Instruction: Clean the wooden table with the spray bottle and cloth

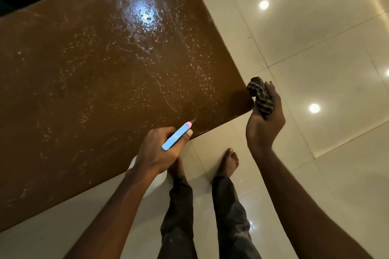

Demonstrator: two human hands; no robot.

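From here I get only the blue top and pink nozzle of the spray bottle poking past the left hand's fingers; its white body is mostly hidden under that wrist. The right hand's curled fingers cover part of the cloth. The wooden table runs off the left edge, far from either hand's fingers.

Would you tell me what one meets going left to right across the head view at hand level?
Left hand gripping the spray bottle, corner of the wooden table, right hand holding the striped cloth, light glare on the floor.
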